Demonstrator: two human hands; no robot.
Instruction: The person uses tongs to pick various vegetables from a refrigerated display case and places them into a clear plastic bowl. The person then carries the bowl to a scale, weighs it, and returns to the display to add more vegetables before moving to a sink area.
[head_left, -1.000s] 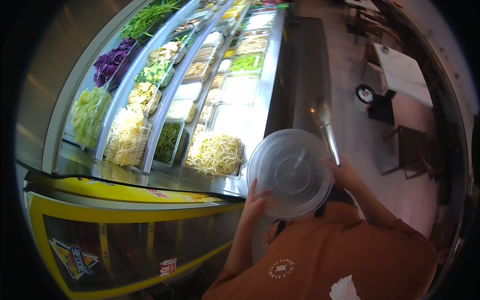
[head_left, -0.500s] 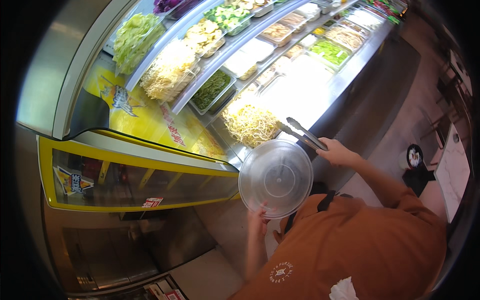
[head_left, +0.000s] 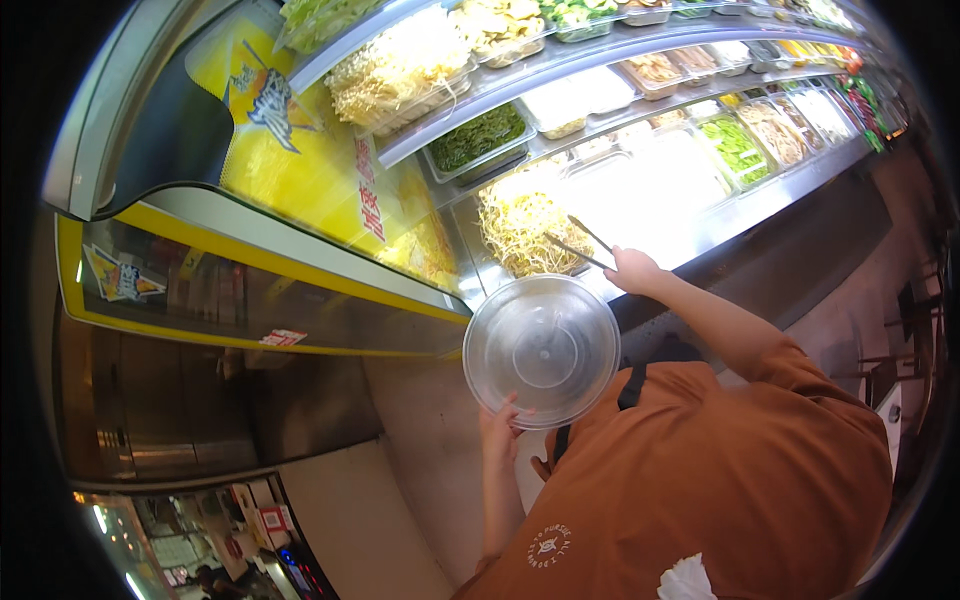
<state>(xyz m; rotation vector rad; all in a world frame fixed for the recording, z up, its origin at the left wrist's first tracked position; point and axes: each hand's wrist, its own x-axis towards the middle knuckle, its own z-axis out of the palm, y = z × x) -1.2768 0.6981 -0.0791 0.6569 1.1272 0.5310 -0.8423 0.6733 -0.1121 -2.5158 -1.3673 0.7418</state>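
Note:
A round, see-through plastic bowl is held up in front of me, gripped at its near rim by my left hand. No food shows inside it. My right hand is closed around a pair of metal tongs. The tong arms are spread apart, and their tips reach the right side of a pile of bean sprouts on the lowest shelf. Whether they pinch any sprouts I cannot tell. Just beyond the bowl's far rim lies the sprout pile.
A lit, tiered display case holds clear trays of dark green seaweed, enoki mushrooms and cut green vegetables. Its shelf edge juts out above the sprouts. On the left stands a yellow-framed glass door.
My right hand has brought the tongs left and down onto the sprouts, from beside them. The bowl stays in my left hand, a little nearer the case. The view has turned.

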